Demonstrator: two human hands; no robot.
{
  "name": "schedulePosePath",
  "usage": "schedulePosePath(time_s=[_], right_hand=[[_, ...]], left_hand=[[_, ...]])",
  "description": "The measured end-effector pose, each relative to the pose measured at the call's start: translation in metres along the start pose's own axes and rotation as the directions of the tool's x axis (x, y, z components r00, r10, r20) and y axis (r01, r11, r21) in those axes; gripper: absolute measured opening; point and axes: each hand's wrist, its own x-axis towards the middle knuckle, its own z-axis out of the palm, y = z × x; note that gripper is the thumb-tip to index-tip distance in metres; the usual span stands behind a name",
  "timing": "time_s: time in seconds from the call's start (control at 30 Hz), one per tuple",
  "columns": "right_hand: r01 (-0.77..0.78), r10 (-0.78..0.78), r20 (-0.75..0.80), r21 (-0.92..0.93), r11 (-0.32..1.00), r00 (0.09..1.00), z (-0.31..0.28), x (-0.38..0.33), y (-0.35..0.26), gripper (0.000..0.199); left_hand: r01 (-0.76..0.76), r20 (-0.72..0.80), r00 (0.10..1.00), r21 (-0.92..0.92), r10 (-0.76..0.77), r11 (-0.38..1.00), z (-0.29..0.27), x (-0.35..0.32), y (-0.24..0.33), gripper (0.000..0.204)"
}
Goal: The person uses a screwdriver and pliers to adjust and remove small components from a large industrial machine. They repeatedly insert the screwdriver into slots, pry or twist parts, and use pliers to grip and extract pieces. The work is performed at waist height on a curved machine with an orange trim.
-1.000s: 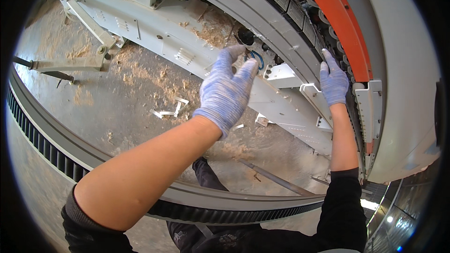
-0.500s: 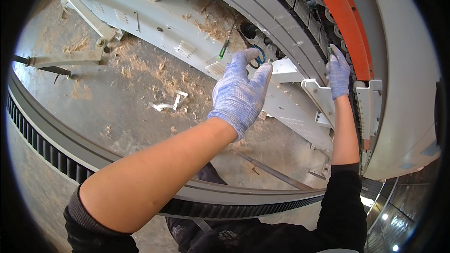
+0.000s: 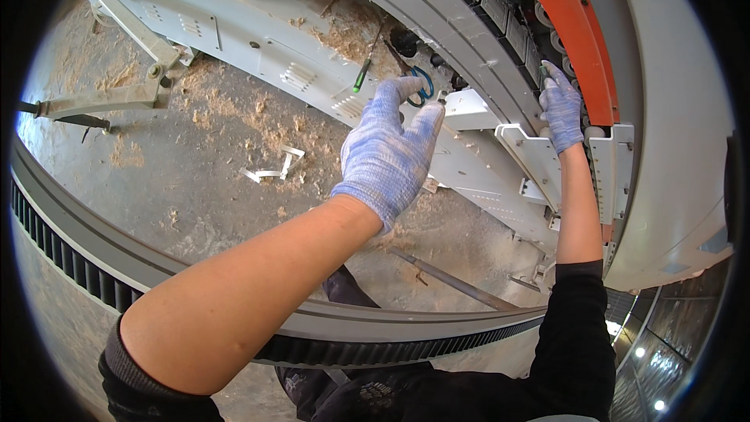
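Note:
My left hand point(image 3: 388, 144), in a blue-and-white knit glove, hovers in front of the pale machine frame. Its thumb and index finger stand apart with a gap between them; the other fingers are hidden behind the palm. Just beyond the fingertips lie blue-handled scissors point(image 3: 429, 86), partly covered. A green-handled screwdriver point(image 3: 362, 76) rests on the frame's ledge to their left. Gloved the same way, my right hand point(image 3: 561, 109) reaches in at the row of black-and-grey track pads point(image 3: 517, 37), fingers curled. A small dark greenish thing shows at its fingertips, too little to name.
An orange curved guard point(image 3: 578, 23) runs just right of my right hand. White brackets point(image 3: 531, 152) jut out below it. A ribbed curved rail point(image 3: 86, 262) crosses before my body. Wood shavings and white strips point(image 3: 277, 166) litter the floor.
The machine and both hands sit slightly further left in the picture. My right fingers bend a little more at the track pads; my left hand keeps its pose.

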Motion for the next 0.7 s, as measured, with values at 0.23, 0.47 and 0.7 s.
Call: schedulePosePath(time_s=[0.23, 0.47, 0.7], right_hand=[[0.158, -0.158, 0.0, 0.0, 0.987, 0.987, 0.007, -0.003, 0.011, 0.036], [0.369, -0.392, 0.0, -0.336, 0.866, 0.92, 0.0, -0.001, 0.015, 0.036], [0.301, -0.281, 0.112, -0.438, 0.847, 0.953, -0.005, 0.001, -0.019, 0.036]], left_hand=[[0.024, -0.007, 1.0, -0.025, -0.024, 0.999, 0.002, 0.003, -0.004, 0.046], [-0.013, -0.071, 0.997, 0.023, 0.014, 1.0, 0.004, 0.003, -0.006, 0.043], [-0.006, -0.005, 1.0, -0.048, 0.006, 0.999, 0.001, 0.001, -0.002, 0.045]])
